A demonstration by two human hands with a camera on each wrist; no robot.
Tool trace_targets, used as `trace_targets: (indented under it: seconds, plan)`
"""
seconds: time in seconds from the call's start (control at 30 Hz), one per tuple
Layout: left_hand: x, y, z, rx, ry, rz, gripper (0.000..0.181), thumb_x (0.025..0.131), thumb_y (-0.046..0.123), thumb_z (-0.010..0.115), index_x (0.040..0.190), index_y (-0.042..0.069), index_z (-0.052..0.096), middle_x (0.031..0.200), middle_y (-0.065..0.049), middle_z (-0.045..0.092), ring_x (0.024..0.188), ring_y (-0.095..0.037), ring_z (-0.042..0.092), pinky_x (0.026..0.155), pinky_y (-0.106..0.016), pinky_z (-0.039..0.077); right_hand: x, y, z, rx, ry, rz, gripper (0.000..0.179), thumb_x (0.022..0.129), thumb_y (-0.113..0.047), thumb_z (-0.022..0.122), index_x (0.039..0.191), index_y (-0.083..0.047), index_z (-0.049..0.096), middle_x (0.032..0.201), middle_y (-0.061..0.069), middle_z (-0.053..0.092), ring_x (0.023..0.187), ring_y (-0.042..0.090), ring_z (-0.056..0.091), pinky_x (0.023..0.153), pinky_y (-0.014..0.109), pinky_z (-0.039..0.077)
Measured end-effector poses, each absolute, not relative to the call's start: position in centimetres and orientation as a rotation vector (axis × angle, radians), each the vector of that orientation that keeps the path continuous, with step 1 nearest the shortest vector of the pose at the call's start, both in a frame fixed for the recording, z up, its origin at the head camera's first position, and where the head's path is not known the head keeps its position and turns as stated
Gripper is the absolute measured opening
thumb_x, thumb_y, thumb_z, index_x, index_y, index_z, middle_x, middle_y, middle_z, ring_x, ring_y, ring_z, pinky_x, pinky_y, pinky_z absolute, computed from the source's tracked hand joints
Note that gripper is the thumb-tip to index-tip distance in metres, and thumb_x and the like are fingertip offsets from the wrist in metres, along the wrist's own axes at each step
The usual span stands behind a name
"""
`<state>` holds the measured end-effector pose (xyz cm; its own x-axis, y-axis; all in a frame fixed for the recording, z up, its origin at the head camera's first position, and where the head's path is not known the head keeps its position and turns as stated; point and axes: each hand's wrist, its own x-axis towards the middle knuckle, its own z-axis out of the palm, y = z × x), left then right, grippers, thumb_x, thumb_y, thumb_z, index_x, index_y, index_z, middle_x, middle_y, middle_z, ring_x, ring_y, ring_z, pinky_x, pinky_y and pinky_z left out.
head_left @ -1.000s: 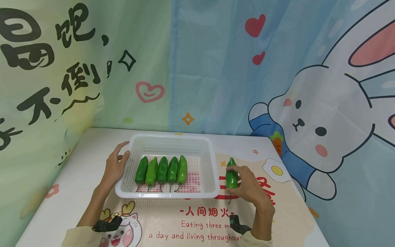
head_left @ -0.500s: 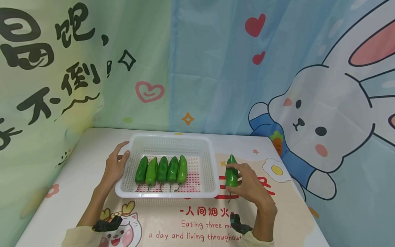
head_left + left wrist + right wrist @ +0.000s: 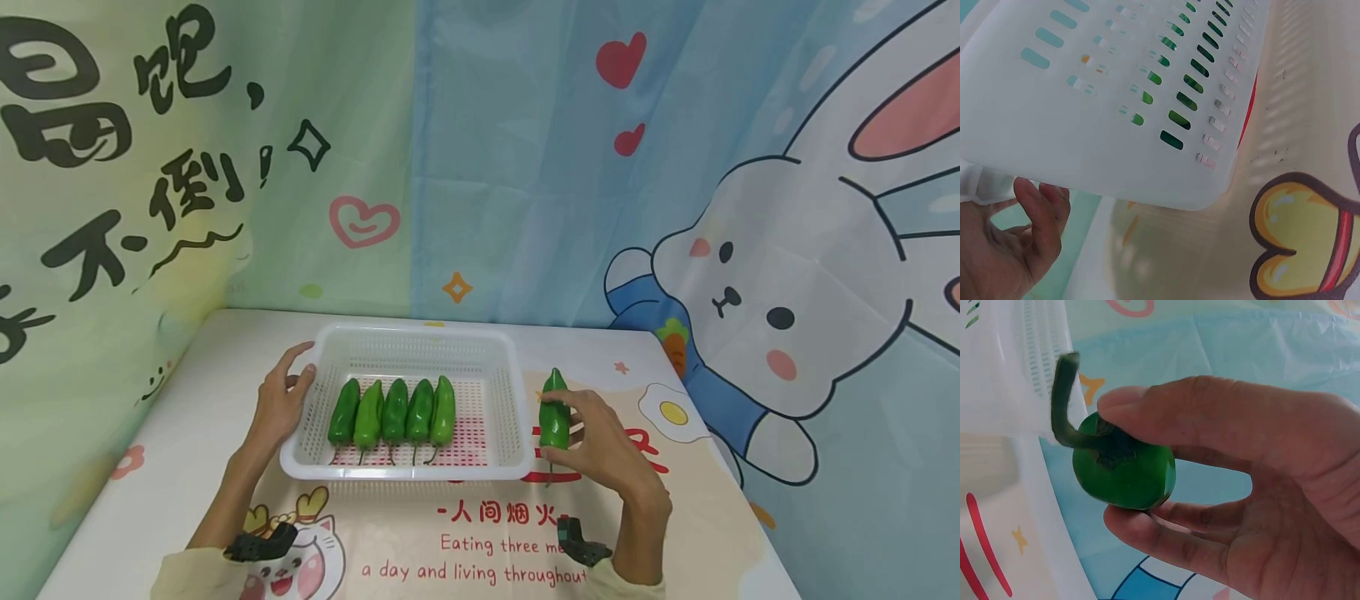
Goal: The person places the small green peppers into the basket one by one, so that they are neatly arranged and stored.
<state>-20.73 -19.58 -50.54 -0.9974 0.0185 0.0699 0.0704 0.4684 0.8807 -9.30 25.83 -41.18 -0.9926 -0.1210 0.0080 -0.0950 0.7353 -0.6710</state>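
My right hand (image 3: 603, 442) pinches a green chili pepper (image 3: 554, 417) between thumb and fingers, just right of the basket. In the right wrist view the pepper's (image 3: 1125, 478) stem end faces the camera, with the thumb near the curved stem and fingers below. My left hand (image 3: 283, 400) holds the left end of a white plastic basket (image 3: 420, 473). In the left wrist view, its curled fingers (image 3: 1044, 212) are tucked under the basket's (image 3: 1085, 150) rim. Several green peppers (image 3: 393, 412) lie side by side in the basket's left and middle part, stems toward me.
A printed mat (image 3: 397, 533) covers much of the white table (image 3: 172, 417). Bare basket floor (image 3: 471, 429) shows right of the row of peppers. Behind the table hangs a patterned curtain (image 3: 510, 208). A black wrist device (image 3: 581, 543) sits at my right cuff.
The right hand has lifted the pepper slightly and carried it a little left, nearer the basket. The left hand, the basket and the peppers in it stay put.
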Motion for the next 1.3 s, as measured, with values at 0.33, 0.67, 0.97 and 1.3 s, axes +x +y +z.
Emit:
trace_targets:
  seconds: [0.33,0.67,0.97,1.3]
  plan:
    - [-20.7,-19.6,-50.5,-0.081,-2.652,-1.584,0.054,0.120,0.029,0.041,0.171,0.013,0.033,0.137,-0.042,0.066,0.097,-0.046,0.080,0.065,-0.030,0.066,-9.8,25.0,-41.2,-0.266,2.875,-1.179,0.074,0.088,-0.014,0.092,0.154,-0.007,0.059,0.151,0.023,0.056,0.114,0.036,0.065,0.102,0.054,0.065]
    - [-20.6,-19.5,-50.5,-0.074,-2.649,-1.592,0.054,0.120,0.029,0.041,0.171,0.013,0.033,0.139,-0.041,0.065,0.100,-0.046,0.080,0.066,-0.031,0.067,-10.6,23.8,-41.2,-0.294,2.867,-1.159,0.073,0.088,-0.013,0.092,0.153,-0.007,0.059,0.152,0.023,0.055,0.117,0.038,0.067,0.097,0.050,0.067]
    - [-20.6,-19.5,-50.5,-0.065,-2.652,-1.597,0.055,0.120,0.030,0.041,0.172,0.014,0.032,0.138,-0.041,0.066,0.099,-0.045,0.080,0.067,-0.033,0.068,-11.3,22.4,-41.3,-0.327,2.843,-1.125,0.075,0.088,-0.015,0.092,0.154,-0.008,0.058,0.151,0.020,0.057,0.119,0.034,0.066,0.096,0.044,0.068]
    - [-20.6,-19.4,-50.6,-0.055,-2.657,-1.602,0.056,0.120,0.032,0.040,0.172,0.015,0.031,0.142,-0.040,0.064,0.104,-0.049,0.078,0.071,-0.039,0.070,-12.5,21.1,-41.9,-0.356,2.825,-1.143,0.074,0.088,-0.012,0.091,0.154,-0.005,0.058,0.149,0.021,0.057,0.113,0.029,0.067,0.096,0.047,0.067]
